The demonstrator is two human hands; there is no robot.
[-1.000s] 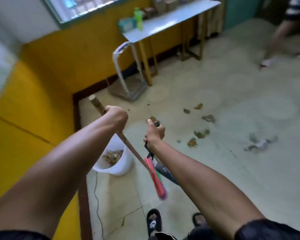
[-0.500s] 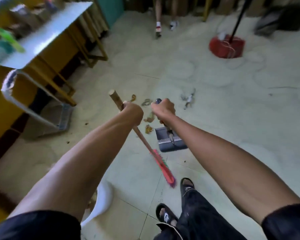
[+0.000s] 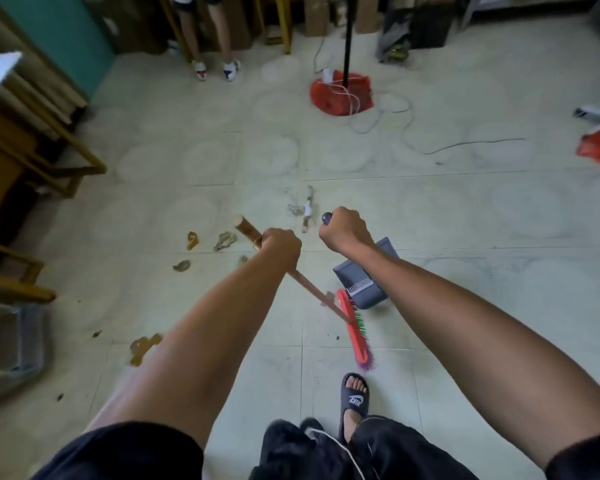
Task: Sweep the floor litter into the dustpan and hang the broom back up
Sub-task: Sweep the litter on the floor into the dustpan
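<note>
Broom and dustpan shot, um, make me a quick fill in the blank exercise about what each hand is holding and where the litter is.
1. The left hand grips the wooden handle of the ____.
2. The right hand holds the grey ____ by its handle.
3. The broom head, next to the dustpan, is coloured ____.
4. The litter scraps lie on the ____, not in the dustpan.

Missing words: broom; dustpan; red; floor
</note>
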